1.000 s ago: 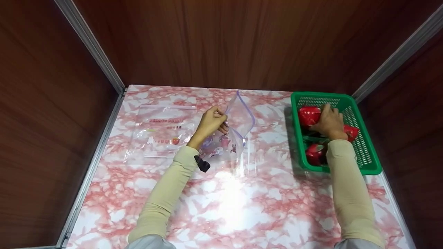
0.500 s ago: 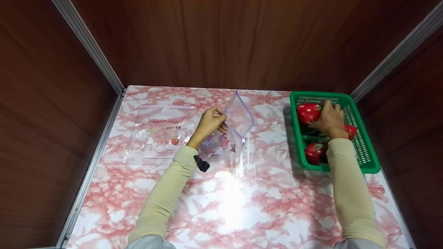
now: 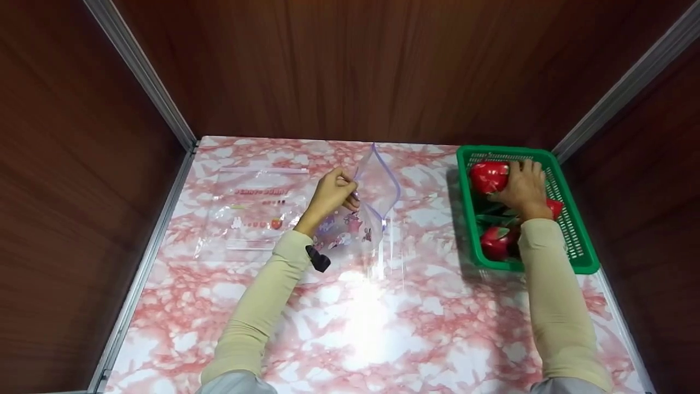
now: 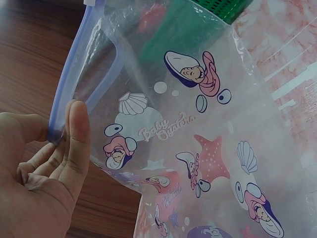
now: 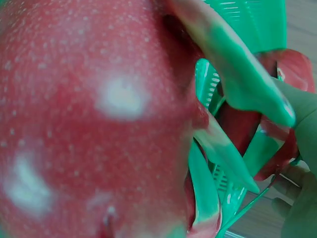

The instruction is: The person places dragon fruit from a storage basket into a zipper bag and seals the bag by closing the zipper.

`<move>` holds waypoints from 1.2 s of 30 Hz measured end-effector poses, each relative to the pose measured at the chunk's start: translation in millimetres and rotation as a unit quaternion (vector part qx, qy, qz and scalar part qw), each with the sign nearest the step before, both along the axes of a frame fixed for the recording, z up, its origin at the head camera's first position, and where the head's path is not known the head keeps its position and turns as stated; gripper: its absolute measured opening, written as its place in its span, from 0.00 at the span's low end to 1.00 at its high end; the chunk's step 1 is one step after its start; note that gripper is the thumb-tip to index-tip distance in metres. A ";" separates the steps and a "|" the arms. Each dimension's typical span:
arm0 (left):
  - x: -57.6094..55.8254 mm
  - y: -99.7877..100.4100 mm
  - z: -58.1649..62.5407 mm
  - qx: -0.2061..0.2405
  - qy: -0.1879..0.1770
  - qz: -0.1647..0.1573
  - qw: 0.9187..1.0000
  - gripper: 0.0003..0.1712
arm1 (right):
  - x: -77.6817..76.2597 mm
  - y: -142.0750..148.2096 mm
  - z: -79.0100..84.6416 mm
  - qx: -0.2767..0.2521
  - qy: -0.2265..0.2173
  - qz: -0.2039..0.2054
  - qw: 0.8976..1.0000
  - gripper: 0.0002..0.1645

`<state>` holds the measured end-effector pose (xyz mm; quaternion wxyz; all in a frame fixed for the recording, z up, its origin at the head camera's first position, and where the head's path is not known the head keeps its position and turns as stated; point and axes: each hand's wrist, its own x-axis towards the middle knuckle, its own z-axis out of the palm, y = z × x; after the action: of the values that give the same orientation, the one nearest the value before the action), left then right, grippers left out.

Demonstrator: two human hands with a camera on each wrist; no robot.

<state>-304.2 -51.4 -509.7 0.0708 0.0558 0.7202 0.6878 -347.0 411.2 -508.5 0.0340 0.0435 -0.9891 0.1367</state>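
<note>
My left hand [image 3: 334, 192] pinches the purple zip edge of a clear zip bag [image 4: 213, 104] between thumb and fingers. The bag's mouth gapes toward the right, and pink shells and starfish are printed on it. On the right, my right hand [image 3: 525, 189] reaches into a green basket [image 3: 474, 241]. Its thumb and fingers grip the leafy end of a shiny red dragon fruit [image 3: 489, 176] at the basket's back left. Another dragon fruit [image 3: 496, 244] lies at the front and looms large in the right wrist view. A third red fruit [image 3: 555, 207] is partly hidden by the right hand.
A second clear zip bag [image 3: 257, 210] lies flat on the pink marbled table [image 3: 437, 328] at the left. Brown wood-look panels [image 3: 328, 71] with metal edge strips stand around the table's back and sides.
The right hand has shifted slightly within the basket, and the dragon fruit beside its thumb has turned and moved a little. The left hand and the bag stay in place.
</note>
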 end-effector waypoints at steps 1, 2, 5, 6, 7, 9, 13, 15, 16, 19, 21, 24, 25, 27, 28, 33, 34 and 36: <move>-0.3 0.0 0.1 0.001 0.000 0.000 1.000 0.09 | -0.1 0.5 0.1 -0.003 0.002 0.001 1.000 0.59; -0.4 0.2 0.2 0.002 0.000 0.001 1.000 0.08 | -0.1 0.9 0.4 -0.005 0.003 0.001 1.000 0.58; 0.0 0.9 1.4 0.007 -0.002 -0.003 1.000 0.07 | 0.0 1.6 0.9 -0.012 0.001 0.000 1.000 0.57; 0.1 1.3 2.0 0.008 -0.003 -0.003 1.000 0.07 | 0.1 1.9 1.2 -0.014 -0.003 -0.002 1.000 0.57; 0.3 1.7 2.4 0.008 -0.004 -0.003 1.000 0.07 | 0.1 2.2 1.1 -0.017 -0.007 -0.005 1.000 0.57; 0.3 2.3 2.9 0.008 -0.004 -0.003 1.000 0.06 | 0.3 3.1 0.9 -0.021 -0.010 -0.009 1.000 0.57; -0.8 3.1 2.3 0.006 -0.004 0.002 1.000 0.03 | 0.7 5.3 0.7 -0.028 -0.006 -0.016 0.999 0.58; -1.1 2.9 1.3 0.006 -0.006 0.004 1.000 0.02 | 0.5 5.9 0.3 -0.031 0.002 -0.019 0.999 0.57; -1.3 2.9 0.9 0.007 -0.006 0.005 1.000 0.02 | 0.1 6.2 -0.2 -0.033 0.006 -0.019 0.999 0.57; -1.6 2.9 -0.1 0.007 -0.004 0.006 1.000 0.02 | -0.7 6.4 -1.7 -0.042 0.016 -0.020 0.999 0.57; -1.6 3.0 -0.2 0.007 -0.004 0.006 1.000 0.02 | -0.6 5.8 -1.9 -0.045 0.024 -0.019 0.999 0.58; -1.1 2.5 0.9 0.009 -0.005 0.006 1.000 0.03 | -1.2 4.7 -2.2 -0.045 0.028 -0.020 0.998 0.59; -1.0 2.4 1.3 0.009 -0.006 0.006 1.000 0.04 | -1.2 4.4 -2.2 -0.045 0.028 -0.021 0.998 0.59; -0.8 2.2 1.9 0.012 -0.008 0.006 1.000 0.04 | -1.8 4.0 -2.3 -0.048 0.026 -0.025 0.998 0.59; -0.8 2.1 2.0 0.012 -0.008 0.007 1.000 0.04 | -2.0 3.8 -2.5 -0.051 0.025 -0.026 0.998 0.59; -0.4 1.3 2.5 0.010 -0.010 0.013 1.000 0.02 | -2.8 1.8 -4.8 -0.063 0.030 -0.026 0.997 0.60; -0.3 1.1 2.5 0.009 -0.010 0.014 1.000 0.02 | -3.0 1.2 -5.6 -0.061 0.033 -0.022 0.997 0.60; 0.3 0.5 2.7 0.006 -0.011 0.014 1.000 0.02 | -3.6 -0.1 -7.8 -0.053 0.040 -0.012 0.998 0.59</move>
<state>-303.9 -50.9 -507.0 0.0688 0.0382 0.7156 0.6940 -350.6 411.1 -516.4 0.0772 0.0350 -0.9787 0.1870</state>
